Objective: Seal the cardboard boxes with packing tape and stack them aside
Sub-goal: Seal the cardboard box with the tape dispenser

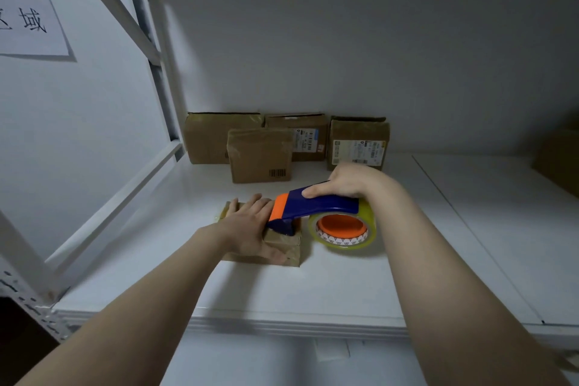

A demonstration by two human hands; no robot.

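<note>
The left hand (247, 229) lies flat, fingers straight, on the small box (291, 252) near the middle of the shelf (313, 291). I think it presses down so the box does not slide. The right hand (347, 180) grips the blue tape gun (326, 202), and its orange front touches the box top to lay tape. Four boxes (260, 163) stand far back by the wall, out of the way.

matt brown cardboard box (283, 247), glossy plastic tape dispenser (316, 205), smooth white shelf (282, 291).
</note>
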